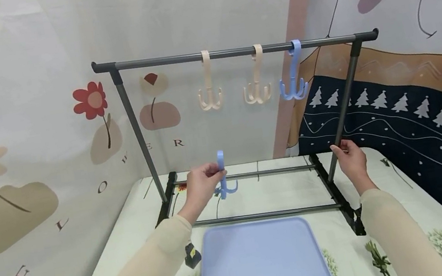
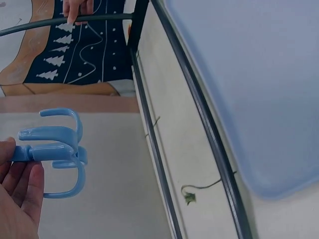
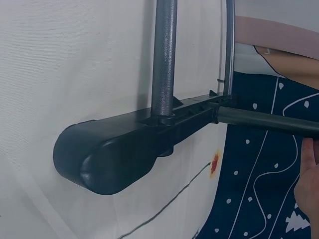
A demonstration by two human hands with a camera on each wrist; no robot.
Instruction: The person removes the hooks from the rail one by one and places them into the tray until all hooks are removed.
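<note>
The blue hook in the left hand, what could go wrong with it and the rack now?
The blue hook might slip and fall, because the left hand just pinches its stem.

The rack's side post is held by the right hand, so a hard push or pull there might make the rack wobble.

If it wobbles, the three hanging hooks might slide along the top bar or bump together.

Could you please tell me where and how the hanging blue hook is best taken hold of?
I'd pinch the blue hook's shank from the front, probably midway: that slim part hangs free below the top bar, while the crook curls over the bar and the prongs spread out at the bottom.
</note>
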